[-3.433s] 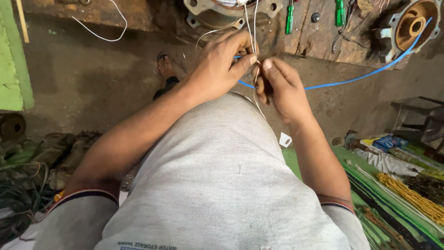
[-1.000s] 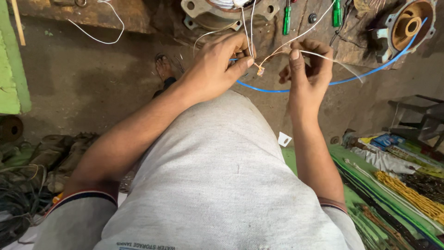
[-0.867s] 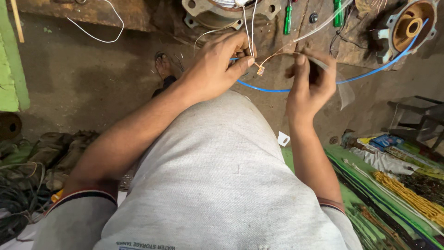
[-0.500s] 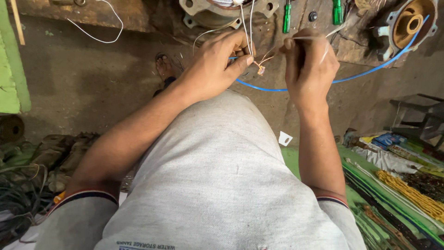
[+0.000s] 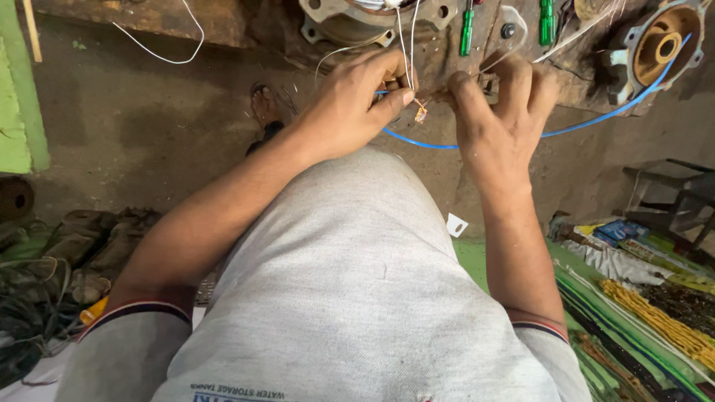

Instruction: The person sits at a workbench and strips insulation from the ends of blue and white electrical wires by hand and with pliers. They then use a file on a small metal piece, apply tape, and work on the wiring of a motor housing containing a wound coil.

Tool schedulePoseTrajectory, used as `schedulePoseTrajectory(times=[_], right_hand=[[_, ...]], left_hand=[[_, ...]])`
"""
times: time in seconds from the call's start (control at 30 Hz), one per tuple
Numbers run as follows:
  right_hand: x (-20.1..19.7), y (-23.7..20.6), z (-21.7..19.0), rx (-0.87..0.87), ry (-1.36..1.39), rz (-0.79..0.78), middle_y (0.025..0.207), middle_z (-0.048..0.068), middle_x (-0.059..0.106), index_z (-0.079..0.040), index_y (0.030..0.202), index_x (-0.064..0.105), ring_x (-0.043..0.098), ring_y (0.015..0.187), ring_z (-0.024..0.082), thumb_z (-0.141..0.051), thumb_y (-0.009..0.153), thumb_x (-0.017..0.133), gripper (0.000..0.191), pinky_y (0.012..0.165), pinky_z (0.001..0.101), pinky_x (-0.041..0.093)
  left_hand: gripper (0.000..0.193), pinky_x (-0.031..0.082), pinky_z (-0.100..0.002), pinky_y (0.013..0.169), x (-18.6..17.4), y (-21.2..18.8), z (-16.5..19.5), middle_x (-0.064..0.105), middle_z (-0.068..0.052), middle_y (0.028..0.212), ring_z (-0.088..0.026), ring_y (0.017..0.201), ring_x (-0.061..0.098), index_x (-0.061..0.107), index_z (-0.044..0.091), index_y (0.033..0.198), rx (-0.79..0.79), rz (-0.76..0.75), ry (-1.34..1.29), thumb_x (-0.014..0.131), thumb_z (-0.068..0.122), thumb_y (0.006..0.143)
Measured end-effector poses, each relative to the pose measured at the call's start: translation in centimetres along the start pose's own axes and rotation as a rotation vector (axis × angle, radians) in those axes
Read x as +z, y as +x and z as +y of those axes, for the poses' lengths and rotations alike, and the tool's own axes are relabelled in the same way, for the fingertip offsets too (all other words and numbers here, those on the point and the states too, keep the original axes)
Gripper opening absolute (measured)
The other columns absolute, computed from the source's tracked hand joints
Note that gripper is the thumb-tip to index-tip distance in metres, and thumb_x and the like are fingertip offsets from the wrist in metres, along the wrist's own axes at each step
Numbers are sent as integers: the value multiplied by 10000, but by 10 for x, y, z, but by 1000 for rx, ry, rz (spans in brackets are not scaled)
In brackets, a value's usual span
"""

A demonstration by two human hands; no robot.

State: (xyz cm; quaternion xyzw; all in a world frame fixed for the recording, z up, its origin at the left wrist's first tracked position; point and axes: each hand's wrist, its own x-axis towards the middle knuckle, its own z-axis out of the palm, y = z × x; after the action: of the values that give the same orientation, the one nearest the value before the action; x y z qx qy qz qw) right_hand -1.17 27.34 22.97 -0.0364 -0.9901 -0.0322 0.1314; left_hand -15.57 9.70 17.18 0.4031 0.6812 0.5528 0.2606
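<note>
A grey, coarse-knit shirt [image 5: 350, 298] fills the near view, its sleeves edged with striped cuffs. Beyond it the left hand [image 5: 357, 104] pinches thin white wires [image 5: 406, 45] between thumb and forefinger, just beside a small orange-tipped joint [image 5: 421, 113]. The right hand [image 5: 503, 112] is curled tight around a slim dark tool [image 5: 488, 83]. A smooth blue cable [image 5: 596, 119] curves behind both hands. Farther off, a worn metal motor housing [image 5: 372, 15] and green-handled screwdrivers [image 5: 468, 30] lie on the grimy bench [image 5: 149, 18].

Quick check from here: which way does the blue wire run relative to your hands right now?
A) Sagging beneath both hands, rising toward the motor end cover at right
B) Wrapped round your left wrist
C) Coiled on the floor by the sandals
A: the blue wire sags under the left hand and right hand, then climbs to the motor end cover.
</note>
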Motion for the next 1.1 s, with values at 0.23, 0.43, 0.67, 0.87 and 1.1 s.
schedulePoseTrajectory(times=[0.23,0.43,0.67,0.87,1.1], right_hand=[[-17,21,-3,-19,-46,-75,1013,35,521,-158,997,690,469,1077,300,-286,937,808,184,990,492,310],[-29,25,-9,45,-46,-121,1052,66,537,-161,952,673,479,1115,310,-339,908,800,222,1075,520,289],[8,-6,-17,-183,-116,518,1038,25,587,-218,1081,724,498,1061,260,-239,955,864,189,943,482,347],[36,-23,-18,-73,205,247,1163,71,672,-67,1242,698,625,1019,254,-43,978,880,321,853,373,494],[39,-15,-14,-118,159,234,1176,63,650,-62,1254,668,627,1065,266,-73,966,856,344,885,389,501]], left_hand=[[195,520,-424,808,0,0,0,651,-141,979,-285,914,676,601,11,1057,-26,-9,37,717,152,988],[174,533,-415,821,-1,1,-1,650,-143,1015,-282,928,679,600,14,1063,28,12,-1,708,129,990],[182,516,-421,805,-1,1,0,649,-135,965,-282,905,665,604,12,1038,-30,-4,17,716,145,983],[168,527,-420,830,-3,2,1,659,-134,982,-283,928,672,604,15,1039,29,30,9,711,131,981],[167,528,-411,810,-1,2,3,661,-119,946,-259,906,680,613,15,1038,-28,-7,-10,702,147,987]])
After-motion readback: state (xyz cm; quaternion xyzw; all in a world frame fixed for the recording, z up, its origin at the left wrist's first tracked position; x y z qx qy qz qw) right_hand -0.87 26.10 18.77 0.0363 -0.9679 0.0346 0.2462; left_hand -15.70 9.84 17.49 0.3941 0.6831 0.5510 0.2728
